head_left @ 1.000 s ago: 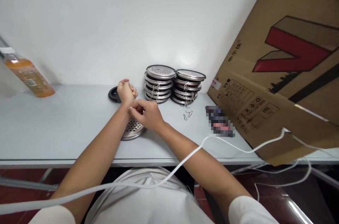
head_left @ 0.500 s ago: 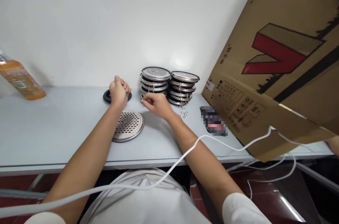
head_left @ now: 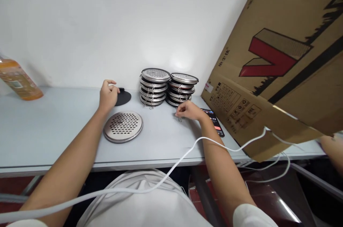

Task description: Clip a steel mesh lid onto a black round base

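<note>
My left hand [head_left: 108, 94] is at the back of the table, its fingers curled at the left edge of a round black disc [head_left: 124, 98]. A small black raised piece shows by the fingertips, and the hand hides part of the disc. In front of it lies a round metal plate [head_left: 123, 126] with rows of slots. My right hand [head_left: 187, 110] pinches at a wire-handled binder clip [head_left: 179, 119] on the table. Behind are a left stack [head_left: 155, 75] and a right stack [head_left: 184, 78] of similar slotted plates and black discs, with binder clips on their edges.
A phone [head_left: 215, 123] lies right of my right hand, beside a big cardboard box [head_left: 241, 109]. A white cable [head_left: 187, 156] crosses over my right forearm. An orange bottle [head_left: 23, 80] stands far left. Another person's arm [head_left: 332, 150] shows at the right edge.
My right hand has moved right, from near the middle to the loose clips by the right stack. My left hand has shifted left, its fist loosened, and the black disc now shows a flat face.
</note>
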`<action>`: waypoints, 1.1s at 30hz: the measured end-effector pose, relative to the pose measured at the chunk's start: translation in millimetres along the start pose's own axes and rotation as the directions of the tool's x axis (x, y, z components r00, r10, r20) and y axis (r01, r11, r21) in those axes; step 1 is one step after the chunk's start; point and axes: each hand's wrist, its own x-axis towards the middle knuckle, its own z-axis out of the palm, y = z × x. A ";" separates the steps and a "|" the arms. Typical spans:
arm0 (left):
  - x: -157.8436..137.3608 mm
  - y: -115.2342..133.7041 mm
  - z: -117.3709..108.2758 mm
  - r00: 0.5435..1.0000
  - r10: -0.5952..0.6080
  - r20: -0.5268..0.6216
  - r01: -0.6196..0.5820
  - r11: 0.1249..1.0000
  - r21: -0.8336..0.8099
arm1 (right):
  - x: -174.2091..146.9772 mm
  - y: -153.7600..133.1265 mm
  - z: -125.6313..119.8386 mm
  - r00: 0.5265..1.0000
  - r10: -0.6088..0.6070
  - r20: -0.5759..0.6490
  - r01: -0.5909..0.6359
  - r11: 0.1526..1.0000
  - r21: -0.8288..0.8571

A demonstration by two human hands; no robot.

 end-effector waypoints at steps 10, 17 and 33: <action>-36.0 54.8 7.7 0.710 0.211 0.672 -0.371 0.923 0.102 | -6.3 -5.7 -3.2 0.981 0.151 -0.118 -0.188 0.880 -0.436; -97.6 100.8 80.5 0.014 0.013 1.000 -0.587 0.809 -0.002 | -6.1 -22.6 6.9 0.938 0.344 -0.054 -0.331 0.836 -0.437; -119.2 72.3 112.2 0.239 0.034 0.970 -0.559 0.822 0.109 | 1.7 -24.6 17.2 0.974 0.122 -0.190 -0.192 0.892 -0.409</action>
